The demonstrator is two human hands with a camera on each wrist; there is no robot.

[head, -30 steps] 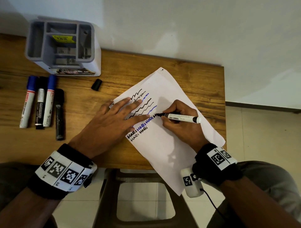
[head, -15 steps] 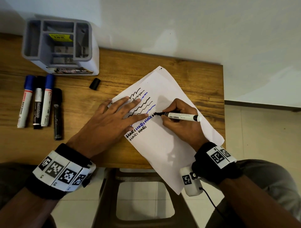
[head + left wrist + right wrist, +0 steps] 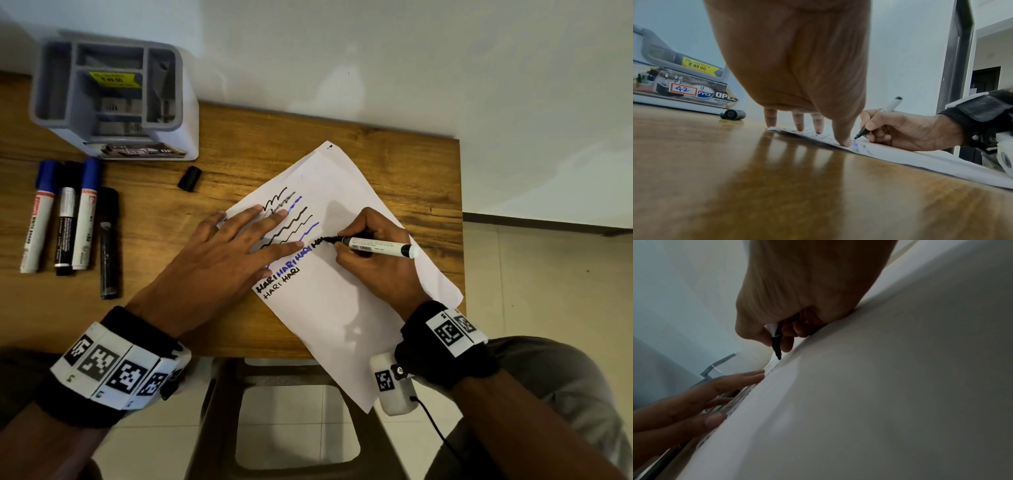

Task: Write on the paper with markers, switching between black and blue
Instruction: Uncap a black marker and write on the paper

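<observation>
The paper (image 3: pixel 329 308) is lying askew on the counter (image 3: pixel 239 164), its near corner hanging over the edge. The left hand (image 3: pixel 219 253) is pressing it flat with straight, spread fingers. The right hand (image 3: pixel 373 260) is gripping a black marker (image 3: pixel 373 246), tip touching the paper beside black and blue "HARI" lettering. Farther left, four markers (image 3: pixel 68 216) are lying side by side, a loose cap (image 3: pixel 189 178) sitting near a grey organizer (image 3: pixel 113 99).
</observation>
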